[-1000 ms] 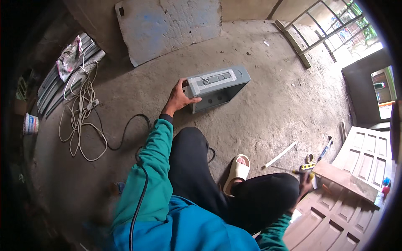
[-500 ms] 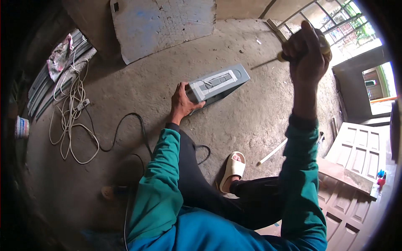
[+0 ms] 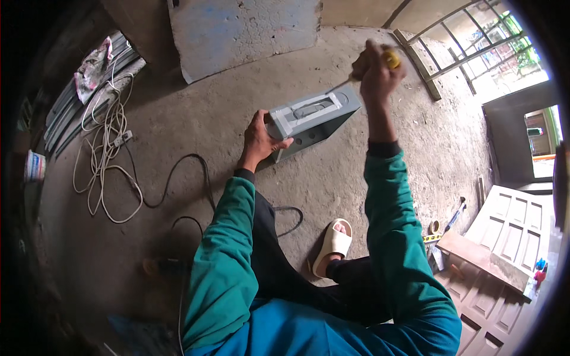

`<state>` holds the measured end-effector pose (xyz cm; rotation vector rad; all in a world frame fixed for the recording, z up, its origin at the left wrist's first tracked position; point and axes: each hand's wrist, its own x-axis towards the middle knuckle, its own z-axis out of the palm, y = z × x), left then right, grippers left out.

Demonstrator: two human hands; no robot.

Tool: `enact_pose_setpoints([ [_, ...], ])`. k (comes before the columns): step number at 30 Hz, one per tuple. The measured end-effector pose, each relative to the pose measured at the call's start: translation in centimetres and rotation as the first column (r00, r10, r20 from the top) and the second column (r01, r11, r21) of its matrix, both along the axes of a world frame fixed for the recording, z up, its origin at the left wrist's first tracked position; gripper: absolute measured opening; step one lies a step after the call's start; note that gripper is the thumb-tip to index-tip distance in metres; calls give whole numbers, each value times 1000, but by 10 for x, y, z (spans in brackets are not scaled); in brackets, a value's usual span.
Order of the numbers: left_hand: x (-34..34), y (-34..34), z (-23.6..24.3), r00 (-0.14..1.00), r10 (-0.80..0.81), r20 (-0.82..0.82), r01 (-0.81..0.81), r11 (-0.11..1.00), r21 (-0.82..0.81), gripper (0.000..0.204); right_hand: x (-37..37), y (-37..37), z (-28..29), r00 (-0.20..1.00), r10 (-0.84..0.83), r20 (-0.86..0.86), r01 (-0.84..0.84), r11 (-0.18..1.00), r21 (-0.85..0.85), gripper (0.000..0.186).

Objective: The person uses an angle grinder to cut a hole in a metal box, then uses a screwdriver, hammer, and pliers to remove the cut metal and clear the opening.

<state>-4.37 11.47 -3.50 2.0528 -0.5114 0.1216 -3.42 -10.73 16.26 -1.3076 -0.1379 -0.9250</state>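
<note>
A grey box (image 3: 350, 118), open on one side with round holes visible inside, is tilted above the concrete floor or resting on it; I cannot tell which. Strips of whitish tape frame a long slot-like area on its upper face. My left hand (image 3: 259, 141) grips the box's left end, thumb over the near edge. In my right fist (image 3: 378, 74) is a screwdriver (image 3: 392, 58) with a yellow handle. Its thin shaft slants down toward the far edge of the taped face; whether the tip touches is unclear. That hand is slightly blurred.
A tangled white extension cord (image 3: 98, 154) and black cable (image 3: 178, 172) lie to the left. My sandalled foot (image 3: 333, 246) is near the box. White panelled doors (image 3: 510, 216), a tape roll (image 3: 434, 226) and a yellow level (image 3: 432, 238) are at right. A worn board (image 3: 243, 35) leans at the back.
My right hand has come down and left, bringing the screwdriver from up in the air to the box's far edge. The box has turned a little, showing more of its inside.
</note>
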Motion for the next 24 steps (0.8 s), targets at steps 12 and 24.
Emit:
enact_pose_setpoints([
  [12,-1,0,7,1000,-14,-17,14,1000,-19,89,11,6,-29,964,54,-260,-90,987,-130,26],
  [24,0,-1,3,1000,-24,13,24,998,-62,88,-5,3,19,978,194,-73,-199,978,-61,21],
])
